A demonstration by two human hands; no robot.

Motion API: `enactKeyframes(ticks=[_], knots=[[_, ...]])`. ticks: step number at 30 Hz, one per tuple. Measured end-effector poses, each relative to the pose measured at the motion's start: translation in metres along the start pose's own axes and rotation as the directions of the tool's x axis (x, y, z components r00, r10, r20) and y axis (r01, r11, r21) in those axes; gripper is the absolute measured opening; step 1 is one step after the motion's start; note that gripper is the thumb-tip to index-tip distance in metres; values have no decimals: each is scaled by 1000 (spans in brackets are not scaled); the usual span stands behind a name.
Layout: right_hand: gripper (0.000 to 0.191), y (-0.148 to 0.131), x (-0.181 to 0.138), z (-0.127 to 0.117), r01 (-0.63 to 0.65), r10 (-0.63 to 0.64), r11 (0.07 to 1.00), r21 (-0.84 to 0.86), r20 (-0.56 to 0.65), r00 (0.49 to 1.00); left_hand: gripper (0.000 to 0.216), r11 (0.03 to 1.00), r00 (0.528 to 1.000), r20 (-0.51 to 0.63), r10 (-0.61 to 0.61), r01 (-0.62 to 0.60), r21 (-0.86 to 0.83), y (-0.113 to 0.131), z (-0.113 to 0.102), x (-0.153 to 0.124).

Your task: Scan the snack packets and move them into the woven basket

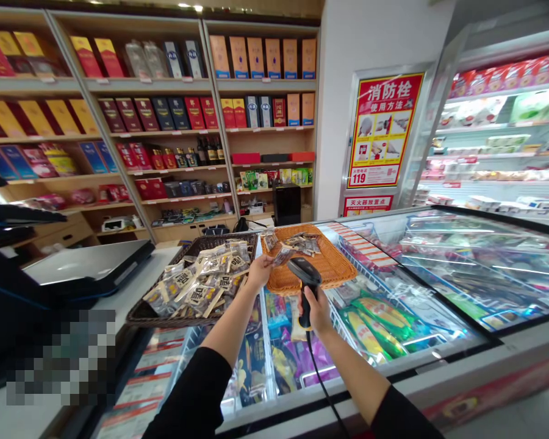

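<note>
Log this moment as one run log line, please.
left hand: holds snack packet | right hand: grips scanner, aimed at packet | under: freezer lid

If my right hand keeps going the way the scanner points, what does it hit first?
Probably the small snack packet pinched in the left hand, just ahead of the black handheld barcode scanner held by the right hand; depth is uncertain.

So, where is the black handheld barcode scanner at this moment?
In the head view, the black handheld barcode scanner is near centre, held upright in the right hand above the glass-topped freezer, just before the orange woven tray.
</note>
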State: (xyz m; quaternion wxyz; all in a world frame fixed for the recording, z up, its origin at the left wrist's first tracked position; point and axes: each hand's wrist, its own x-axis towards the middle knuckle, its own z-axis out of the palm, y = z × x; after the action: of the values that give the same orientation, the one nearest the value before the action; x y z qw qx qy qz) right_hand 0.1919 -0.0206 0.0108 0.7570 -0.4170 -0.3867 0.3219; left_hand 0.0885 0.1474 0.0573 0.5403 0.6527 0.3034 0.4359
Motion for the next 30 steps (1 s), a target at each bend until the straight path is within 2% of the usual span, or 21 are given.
enactKeyframes(ticks=[10, 15, 17, 19, 21, 22, 24, 26, 28, 30], knots=[[36, -3, -3, 1, 35, -35, 999, 17, 42, 998, 20, 1000, 1000, -4, -7, 7, 28, 4, 1, -2], [37, -3, -3, 2, 28, -29, 999, 31, 25, 999, 13, 994, 999, -38, -7, 11, 107, 6, 3, -3], [38, -3, -3, 1, 26, -26, 999, 36, 12, 1000, 8, 983, 998, -53, 41, -31, 180, 13, 7, -8], [40, -4, -3, 0, 15, -15, 998, 57, -15, 1000, 12, 957, 985, -77, 152, -127, 262, 25, 8, -17], [41, -5, -4, -2, 8, -4, 997, 82, -47, 999, 30, 903, 940, -163, 300, -225, 367, 42, 3, -29], [41, -5, -4, -3, 7, -1, 996, 91, -64, 998, 38, 863, 901, -224, 372, -247, 441, 52, -3, -36], [40, -6, -6, -5, 8, 1, 995, 98, -92, 996, 44, 754, 815, -315, 487, -209, 623, 72, -22, -50], [40, -8, -7, -6, -1, 10, 995, 97, -98, 995, 48, 607, 771, -311, 556, -121, 786, 87, -47, -65], [40, -9, -8, -5, -17, 24, 996, 86, -88, 996, 49, 448, 787, -289, 546, 17, 894, 94, -72, -80], [41, -9, -9, -4, -32, 38, 997, 75, -78, 996, 43, 310, 850, -274, 449, 139, 941, 93, -91, -93]])
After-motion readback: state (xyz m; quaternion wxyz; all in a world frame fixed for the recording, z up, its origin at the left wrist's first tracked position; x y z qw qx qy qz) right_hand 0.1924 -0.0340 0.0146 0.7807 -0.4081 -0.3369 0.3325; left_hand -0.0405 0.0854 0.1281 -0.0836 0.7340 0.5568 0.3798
